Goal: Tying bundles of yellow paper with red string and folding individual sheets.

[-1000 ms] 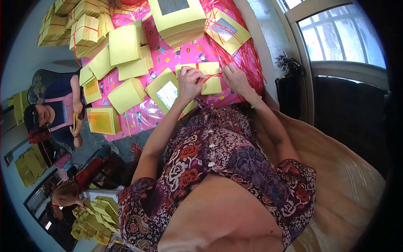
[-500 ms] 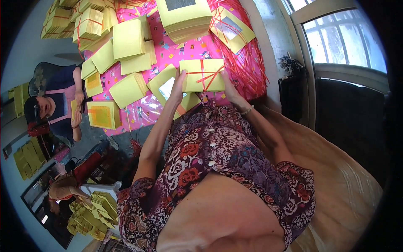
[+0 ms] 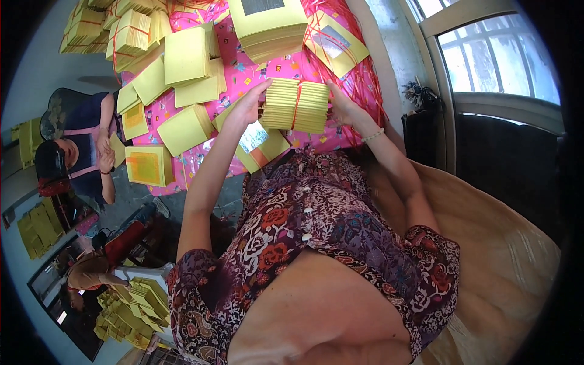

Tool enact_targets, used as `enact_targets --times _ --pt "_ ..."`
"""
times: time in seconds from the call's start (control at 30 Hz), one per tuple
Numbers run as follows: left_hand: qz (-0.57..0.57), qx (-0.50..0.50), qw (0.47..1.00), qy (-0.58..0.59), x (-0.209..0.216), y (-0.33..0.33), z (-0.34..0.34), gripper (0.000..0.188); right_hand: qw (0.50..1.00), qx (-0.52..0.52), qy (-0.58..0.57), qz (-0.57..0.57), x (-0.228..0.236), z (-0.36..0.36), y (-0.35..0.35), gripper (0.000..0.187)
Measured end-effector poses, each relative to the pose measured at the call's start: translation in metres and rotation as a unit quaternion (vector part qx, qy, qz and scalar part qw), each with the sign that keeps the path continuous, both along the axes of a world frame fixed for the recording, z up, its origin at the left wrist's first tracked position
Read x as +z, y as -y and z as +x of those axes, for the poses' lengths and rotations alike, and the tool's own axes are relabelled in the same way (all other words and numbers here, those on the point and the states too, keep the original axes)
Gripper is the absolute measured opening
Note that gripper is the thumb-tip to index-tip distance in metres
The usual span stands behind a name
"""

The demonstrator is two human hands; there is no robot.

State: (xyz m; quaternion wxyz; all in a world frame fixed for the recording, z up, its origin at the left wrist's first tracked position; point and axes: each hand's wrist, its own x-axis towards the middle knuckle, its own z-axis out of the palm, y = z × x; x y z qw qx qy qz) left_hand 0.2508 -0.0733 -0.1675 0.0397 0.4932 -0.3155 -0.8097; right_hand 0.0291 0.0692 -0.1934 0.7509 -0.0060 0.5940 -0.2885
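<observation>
No words or numbers are legible. The glossy pink plastic tablecloth [image 3: 241,78] bears small printed marks toward its left edge, too small to read.

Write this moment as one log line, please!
left hand, right hand: holding yellow bundle between them | bundle: layered edges facing camera, red tie around it | nearby: yellow stacks on pink tablecloth

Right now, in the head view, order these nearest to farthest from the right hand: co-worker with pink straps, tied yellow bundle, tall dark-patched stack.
From the right hand:
1. Tied yellow bundle: immediately left, between both hands.
2. Tall dark-patched stack: up and left.
3. Co-worker with pink straps: far left.
</observation>
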Motion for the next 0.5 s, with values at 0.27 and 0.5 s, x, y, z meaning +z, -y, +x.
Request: enact_targets --times 0.27,0.5 --pt "-0.224 -0.092 0.966 0.093 -0.039 0.000 -0.016 0.084 0.925 -0.173 -0.307 -0.144 -0.062 0.011 0.017 0.068" --pt "-0.330 -0.108 0.935 0.070 -0.048 -0.006 -0.012 0.100 0.912 -0.186 -0.257 -0.260 -0.063 0.033 0.014 0.065"
